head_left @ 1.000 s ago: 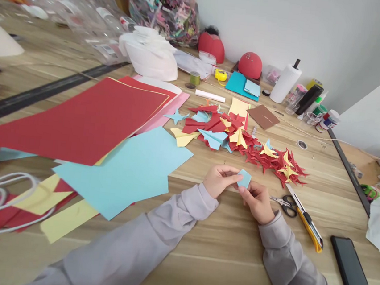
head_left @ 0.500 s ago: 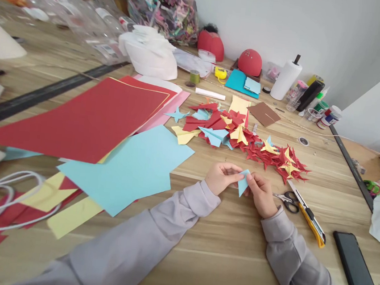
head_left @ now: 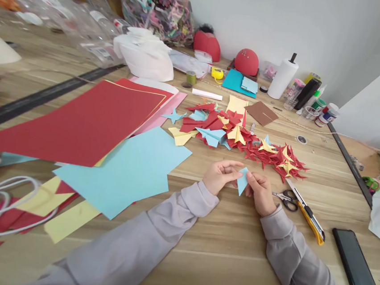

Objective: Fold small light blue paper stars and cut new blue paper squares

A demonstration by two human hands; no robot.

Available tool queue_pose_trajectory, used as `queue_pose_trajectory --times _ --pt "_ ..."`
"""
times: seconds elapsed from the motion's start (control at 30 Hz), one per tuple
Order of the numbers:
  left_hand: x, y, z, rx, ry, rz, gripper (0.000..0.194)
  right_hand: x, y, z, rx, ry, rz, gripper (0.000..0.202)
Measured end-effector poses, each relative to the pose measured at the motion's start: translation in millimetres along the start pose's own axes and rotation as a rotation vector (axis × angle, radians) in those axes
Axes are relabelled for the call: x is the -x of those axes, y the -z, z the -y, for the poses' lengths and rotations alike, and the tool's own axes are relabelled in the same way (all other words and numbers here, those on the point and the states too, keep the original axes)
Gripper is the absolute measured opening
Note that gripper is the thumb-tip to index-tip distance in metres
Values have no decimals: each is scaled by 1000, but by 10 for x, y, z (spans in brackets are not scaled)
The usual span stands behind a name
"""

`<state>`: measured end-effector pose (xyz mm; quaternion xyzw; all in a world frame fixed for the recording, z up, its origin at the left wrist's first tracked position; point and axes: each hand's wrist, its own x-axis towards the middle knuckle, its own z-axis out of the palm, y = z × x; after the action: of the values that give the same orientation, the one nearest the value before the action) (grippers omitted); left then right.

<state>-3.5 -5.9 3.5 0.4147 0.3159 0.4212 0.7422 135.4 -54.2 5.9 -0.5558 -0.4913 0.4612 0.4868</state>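
Two bare hands share one small, light-blue piece of folded paper point(head_left: 242, 182) above the wooden tabletop point(head_left: 218, 270), on the near side of the long heap of red, yellow and blue paper shapes point(head_left: 258, 153). Its outline has just gone from squarish to a narrow kite; whether by a fold or a turn, I cannot tell. That suggests the paper is being shaped, not merely held. The long axis runs near to far, and the sharper tip points near and slightly left. The left hand point(head_left: 218, 176) is nearly closed, thumb and forefinger pinching the left edge. The right hand point(head_left: 262, 194) pinches the right side, thumb on top and no visible gap beyond the paper; its hidden fingertips cannot be judged. Black-handled scissors point(head_left: 290, 203) lie just to its right.
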Motion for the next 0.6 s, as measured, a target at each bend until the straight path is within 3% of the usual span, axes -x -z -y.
queue_pose_trajectory --times 0.17,0.5,0.6 --pt "-1 0 23 -21 -42 97 63 -23 -1 -38 -22 31 -46 47" --pt "5 4 48 -86 -78 132 74 -26 1 -53 -4 25 -41 48" --pt "-3 12 76 -81 -74 201 65 -31 2 -60 -38 20 -72 48"
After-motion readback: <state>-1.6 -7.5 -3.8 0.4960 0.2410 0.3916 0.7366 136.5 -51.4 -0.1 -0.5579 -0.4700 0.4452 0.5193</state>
